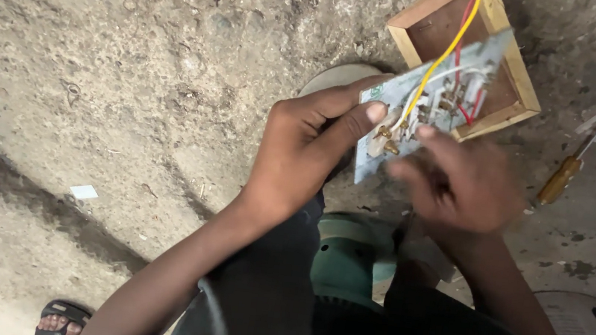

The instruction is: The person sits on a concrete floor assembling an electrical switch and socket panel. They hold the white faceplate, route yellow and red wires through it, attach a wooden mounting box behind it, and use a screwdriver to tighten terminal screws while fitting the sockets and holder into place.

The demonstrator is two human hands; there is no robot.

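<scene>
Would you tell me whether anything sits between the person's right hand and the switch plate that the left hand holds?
Nothing visible does: the right hand already has its fingertips at the switch plate, beside the left hand.

dim, flat light with soft shadows on the ground. the right hand is motion-blurred. corners darken slightly.

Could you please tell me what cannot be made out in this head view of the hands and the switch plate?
- Right hand: motion-blurred; its grip cannot be told.
- Switch plate: lower edge hidden behind left hand; terminals too small.
- Wooden box: interior mostly covered by the plate.
- Screwdriver: tip blurred.
</scene>
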